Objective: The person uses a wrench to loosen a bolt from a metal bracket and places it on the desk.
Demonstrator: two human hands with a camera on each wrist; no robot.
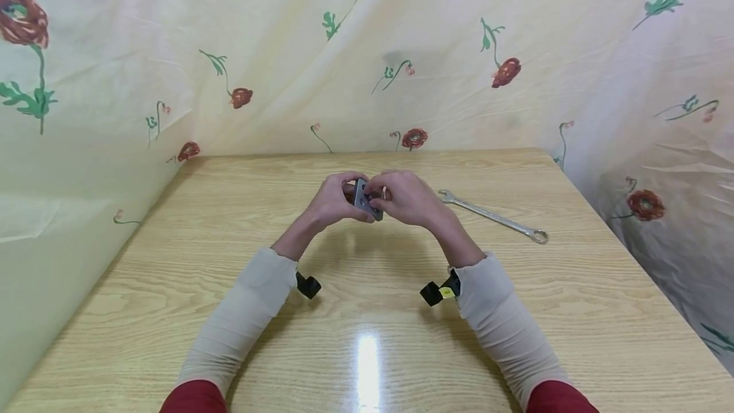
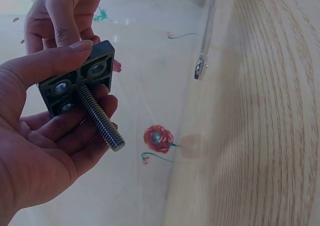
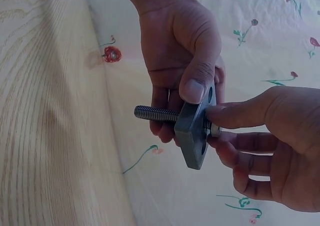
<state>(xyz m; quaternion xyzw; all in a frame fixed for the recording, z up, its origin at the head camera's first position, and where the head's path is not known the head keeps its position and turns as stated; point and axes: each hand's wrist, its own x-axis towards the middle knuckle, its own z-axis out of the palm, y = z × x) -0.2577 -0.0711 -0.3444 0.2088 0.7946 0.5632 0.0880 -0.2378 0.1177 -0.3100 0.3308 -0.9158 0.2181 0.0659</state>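
Holding a dark grey, square plate with round holes (image 3: 189, 136) by its edges, the left hand (image 1: 336, 201) keeps its thumb on one edge and its fingers curled beneath. The plate is raised above the pale wood-grain worktop (image 1: 149, 311), tilted, between the two hands. A silver, fully threaded metal bolt (image 2: 98, 117) projects from the plate's left-hand-side face, its shank running past the left fingers.

At the opposite face, the right hand (image 1: 406, 197) pinches a bright metal piece (image 3: 215, 130) on the bolt's line between thumb and forefinger (largely covered; whether bolt head or nut cannot be told).

A long silver combination wrench (image 1: 494, 215) lies on the worktop to the right of the hands, open jaw nearer them, ring end farther off. Cream cloth printed with red flowers (image 1: 287, 50) hangs behind the worktop.
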